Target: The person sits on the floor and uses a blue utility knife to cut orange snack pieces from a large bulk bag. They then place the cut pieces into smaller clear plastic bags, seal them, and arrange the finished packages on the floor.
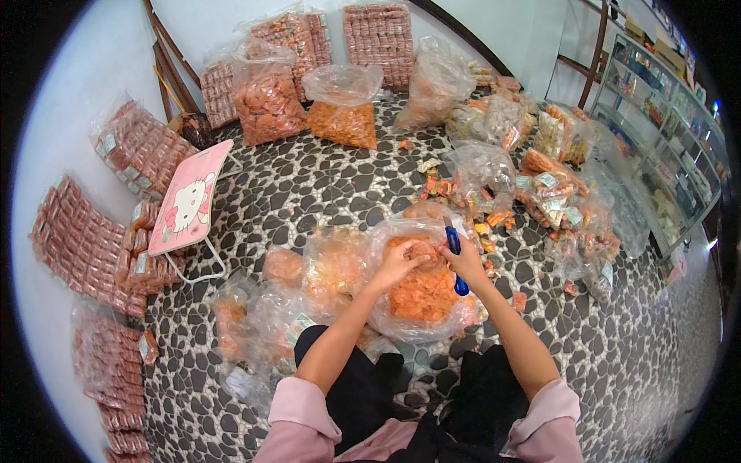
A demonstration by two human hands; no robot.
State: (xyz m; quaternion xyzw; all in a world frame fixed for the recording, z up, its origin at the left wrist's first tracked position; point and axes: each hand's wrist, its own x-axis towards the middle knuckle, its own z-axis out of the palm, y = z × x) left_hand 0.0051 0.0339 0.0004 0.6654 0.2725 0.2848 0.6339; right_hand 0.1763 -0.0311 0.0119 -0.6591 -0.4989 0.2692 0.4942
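Note:
Between my knees stands a large clear plastic bag (376, 307), its mouth spread wide, with loose orange snack pieces (422, 298) inside. Over it, my left hand (411, 257) grips a small clear packet (427, 265) of orange pieces. My right hand (465, 260) holds a blue box cutter (453, 243) upright against the palm, its tip pointing away from me. The right fingertips are close to the packet's edge; whether they pinch it too is hard to tell. Filled plastic packs (333, 263) lie against the bag's left side.
A pink folding table (191, 197) stands at left before stacked packs (87, 243) along the wall. Big filled bags (269, 98) line the far wall. Snack bags (550, 185) and loose wrapped pieces (440, 188) lie at right, near a glass display case (660, 133).

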